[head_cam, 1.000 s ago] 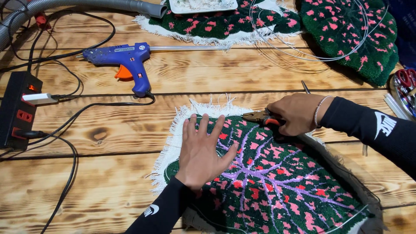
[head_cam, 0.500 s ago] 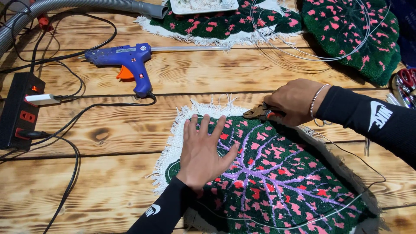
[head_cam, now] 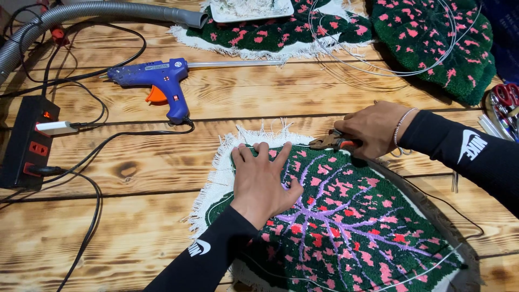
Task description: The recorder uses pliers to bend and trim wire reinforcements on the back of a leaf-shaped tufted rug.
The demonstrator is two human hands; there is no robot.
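Note:
A green tufted leaf rug [head_cam: 351, 227] with pink spots and purple veins lies on the wooden table, its white fringed backing [head_cam: 221, 167] showing at the left. My left hand [head_cam: 265, 181] presses flat on the rug's upper left part, fingers spread. My right hand [head_cam: 376, 128] grips pliers [head_cam: 330, 142] with red handles at the rug's top edge, jaws pointing left near a thin wire [head_cam: 432, 265] that runs around the rug's border.
A blue hot glue gun [head_cam: 157, 81] lies at the upper left, a black power strip [head_cam: 24, 143] with cables at the far left. A grey hose [head_cam: 81, 13], two more leaf rugs [head_cam: 438, 43], a wire coil [head_cam: 378, 59] and scissors [head_cam: 505, 97] sit along the back and right.
My right hand has shifted slightly up and right with the pliers along the rug's top edge. My left hand stays pressed in the same place.

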